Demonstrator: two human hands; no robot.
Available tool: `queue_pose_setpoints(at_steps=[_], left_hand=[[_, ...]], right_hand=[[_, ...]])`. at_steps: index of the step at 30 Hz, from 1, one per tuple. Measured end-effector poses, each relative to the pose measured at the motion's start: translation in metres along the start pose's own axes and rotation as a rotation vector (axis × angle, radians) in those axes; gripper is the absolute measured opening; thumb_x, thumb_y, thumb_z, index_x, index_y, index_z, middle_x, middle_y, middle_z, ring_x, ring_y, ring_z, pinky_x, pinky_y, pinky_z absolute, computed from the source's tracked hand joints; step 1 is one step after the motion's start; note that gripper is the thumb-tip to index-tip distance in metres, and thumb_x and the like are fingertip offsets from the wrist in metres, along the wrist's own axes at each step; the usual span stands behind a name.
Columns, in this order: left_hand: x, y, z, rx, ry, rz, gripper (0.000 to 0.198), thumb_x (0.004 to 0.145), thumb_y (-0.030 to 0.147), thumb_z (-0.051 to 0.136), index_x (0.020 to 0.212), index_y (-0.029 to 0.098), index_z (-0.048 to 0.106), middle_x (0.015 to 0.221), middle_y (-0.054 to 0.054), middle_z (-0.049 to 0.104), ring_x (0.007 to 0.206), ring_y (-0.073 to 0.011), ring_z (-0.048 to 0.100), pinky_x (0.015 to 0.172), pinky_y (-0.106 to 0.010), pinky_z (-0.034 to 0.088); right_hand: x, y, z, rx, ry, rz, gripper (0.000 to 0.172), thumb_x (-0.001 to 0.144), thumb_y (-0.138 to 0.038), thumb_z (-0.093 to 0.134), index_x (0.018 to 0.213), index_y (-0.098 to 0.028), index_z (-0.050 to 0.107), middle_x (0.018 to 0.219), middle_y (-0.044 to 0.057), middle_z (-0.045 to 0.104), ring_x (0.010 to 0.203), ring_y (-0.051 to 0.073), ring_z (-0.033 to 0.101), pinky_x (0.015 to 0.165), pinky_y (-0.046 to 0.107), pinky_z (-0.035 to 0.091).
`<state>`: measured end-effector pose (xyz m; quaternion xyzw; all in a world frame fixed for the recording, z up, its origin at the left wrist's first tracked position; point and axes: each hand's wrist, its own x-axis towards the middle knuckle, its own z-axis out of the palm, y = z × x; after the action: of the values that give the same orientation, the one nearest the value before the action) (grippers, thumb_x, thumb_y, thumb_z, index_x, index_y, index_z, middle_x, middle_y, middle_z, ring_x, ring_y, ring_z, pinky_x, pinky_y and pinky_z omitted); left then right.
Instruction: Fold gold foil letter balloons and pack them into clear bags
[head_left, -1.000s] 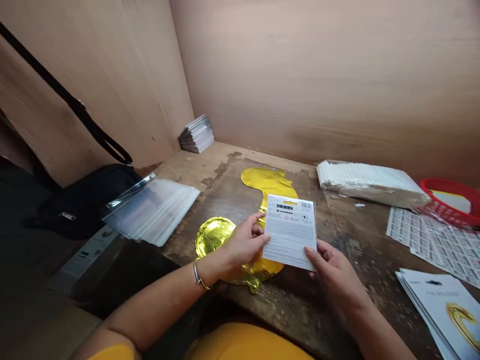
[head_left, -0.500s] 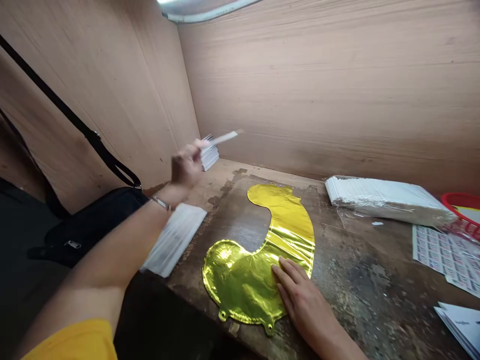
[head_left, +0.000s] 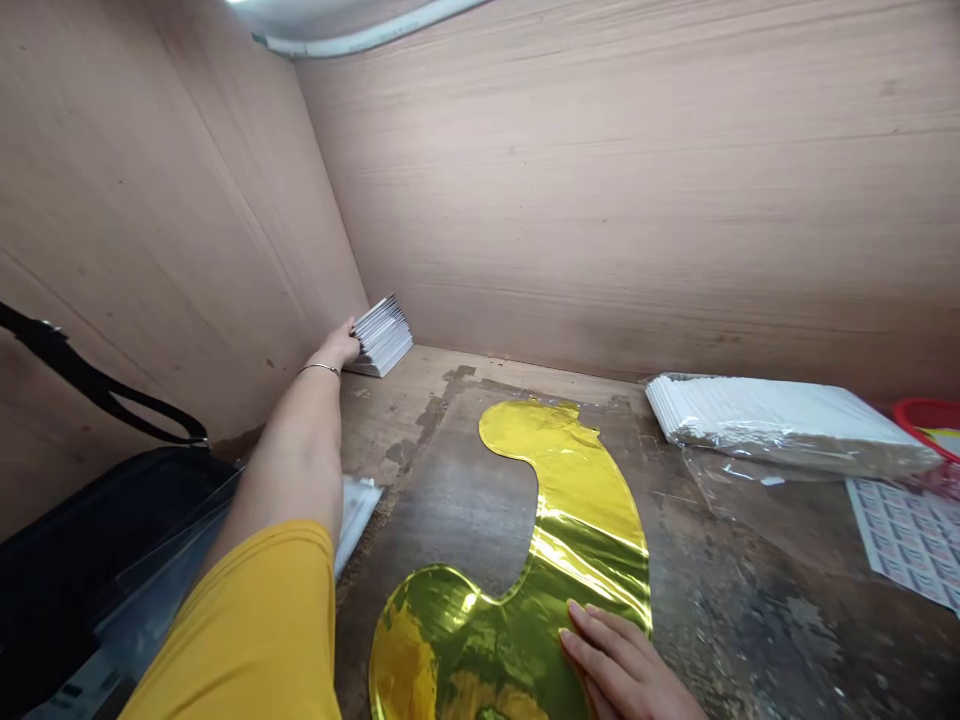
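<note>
Gold foil balloon point(head_left: 585, 530) and hands, seen from the wearer's head; L/R = wearer's own. The balloon, uninflated & hook-shaped, lies flat on the worn table point(head_left: 720, 600) in front of the wearer and serves as landmark. Long axis: near to far, i.e. from the wearer's side twd the back panel point(head_left: 600, 200). Far end curls round to a blunt tip pointing L; the outer curve bows R; the hollow of the hook opens L. Near end = broad rounded lobe, also reaching L, its lower edge cut off by the frame. Foil creased across the mid-part.

R hand point(head_left: 630, 665): open, fingers straight & close together, laid on the balloon's near R part.

L hand point(head_left: 341, 345): arm outstretched, at the L side of a stack of white cards point(head_left: 384, 337), which sits beyond & L of the balloon, where the two panels meet. Fingers partly hidden; cannot tell if closed on a card. Bracelet point(head_left: 321, 368) at L wrist; sleeve point(head_left: 255, 630) yellow.

Also shown: clear bags point(head_left: 358, 512), L of balloon, partly behind the L arm; black bag point(head_left: 82, 530), farther L. To balloon's R: white bundle in clear plastic point(head_left: 787, 420), then red basket point(head_left: 926, 412) & printed sheet point(head_left: 907, 540).
</note>
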<state>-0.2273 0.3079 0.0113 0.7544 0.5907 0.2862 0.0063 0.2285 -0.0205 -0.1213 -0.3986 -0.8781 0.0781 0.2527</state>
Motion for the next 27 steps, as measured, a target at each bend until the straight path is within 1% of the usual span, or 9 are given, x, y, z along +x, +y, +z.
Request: queue_pose_setpoints(at_steps=[3,5,7,10,12,14,19,22,27], left_hand=[[-0.007,0.021,-0.007,0.019,0.121,-0.073,0.065,0.086,0.060,0.033,0.082,0.005,0.068,0.069,-0.010,0.067,0.096,-0.0223,0.065,0.081,-0.042,0.039],[-0.037,0.058,-0.001,0.014,0.136,-0.087,0.060,0.086,0.055,0.039,0.090,0.003,0.067,0.079,-0.010,0.069,0.100,-0.0216,0.063,0.086,-0.040,0.040],[-0.092,0.111,0.013,-0.025,0.031,-0.016,0.043,0.082,0.049,0.052,0.090,0.011,0.069,0.086,-0.010,0.071,0.090,-0.0206,0.065,0.082,-0.036,0.046],[-0.198,0.191,0.028,-0.163,-0.357,0.357,0.024,0.092,0.032,0.050,0.095,0.020,0.070,0.093,-0.007,0.070,0.084,-0.0180,0.065,0.080,-0.031,0.050],[-0.253,0.220,0.030,-0.149,-0.424,0.405,0.025,0.092,0.026,0.050,0.111,0.018,0.065,0.109,-0.011,0.067,0.099,-0.0222,0.063,0.088,-0.036,0.051],[-0.283,0.223,0.035,-0.043,-0.410,0.305,0.035,0.089,0.027,0.056,0.122,0.015,0.060,0.121,-0.017,0.061,0.111,-0.0296,0.058,0.092,-0.044,0.050],[-0.272,0.193,0.056,-0.008,-0.461,0.136,0.032,0.080,0.038,0.067,0.103,0.016,0.068,0.097,-0.011,0.065,0.093,-0.0279,0.061,0.083,-0.042,0.050],[-0.258,0.191,0.061,-0.142,-0.512,0.124,0.019,0.082,0.037,0.061,0.081,0.019,0.068,0.081,-0.005,0.066,0.077,-0.0201,0.061,0.072,-0.032,0.048],[-0.256,0.201,0.068,-0.138,-0.462,0.239,0.029,0.091,0.038,0.050,0.077,0.018,0.066,0.074,-0.004,0.063,0.067,-0.0161,0.058,0.063,-0.027,0.043]], right_hand=[[0.003,-0.004,-0.001,-0.030,-0.006,0.008,0.037,0.090,-0.021,0.057,0.125,-0.027,0.066,0.127,0.008,0.066,0.112,0.024,0.066,0.091,0.032,0.059],[0.006,-0.011,-0.005,-0.058,-0.022,0.050,0.034,0.092,-0.020,0.053,0.122,-0.024,0.068,0.128,0.008,0.066,0.114,0.024,0.065,0.091,0.034,0.059],[0.010,-0.022,-0.014,-0.074,-0.030,0.098,0.032,0.093,-0.019,0.050,0.119,-0.021,0.069,0.128,0.009,0.066,0.117,0.025,0.063,0.094,0.038,0.058],[0.013,-0.034,-0.032,-0.081,0.019,0.131,0.032,0.094,-0.019,0.048,0.120,-0.018,0.068,0.127,0.011,0.066,0.123,0.027,0.058,0.101,0.046,0.053],[0.012,-0.037,-0.043,-0.084,0.008,0.157,0.034,0.095,-0.020,0.048,0.125,-0.018,0.065,0.133,0.012,0.062,0.129,0.028,0.053,0.105,0.049,0.049],[0.006,-0.038,-0.050,-0.088,-0.104,0.176,0.035,0.095,-0.022,0.050,0.127,-0.020,0.064,0.137,0.012,0.059,0.131,0.028,0.051,0.107,0.050,0.047],[-0.012,-0.039,-0.050,-0.126,-0.340,0.201,0.038,0.096,-0.026,0.050,0.132,-0.021,0.061,0.143,0.011,0.053,0.132,0.031,0.049,0.107,0.052,0.045],[-0.019,-0.036,-0.050,-0.126,-0.337,0.212,0.038,0.097,-0.026,0.050,0.132,-0.020,0.061,0.143,0.013,0.053,0.132,0.032,0.049,0.108,0.053,0.043],[-0.027,-0.032,-0.054,-0.121,-0.288,0.246,0.035,0.095,-0.025,0.052,0.128,-0.022,0.064,0.141,0.012,0.056,0.131,0.031,0.051,0.107,0.055,0.043]])
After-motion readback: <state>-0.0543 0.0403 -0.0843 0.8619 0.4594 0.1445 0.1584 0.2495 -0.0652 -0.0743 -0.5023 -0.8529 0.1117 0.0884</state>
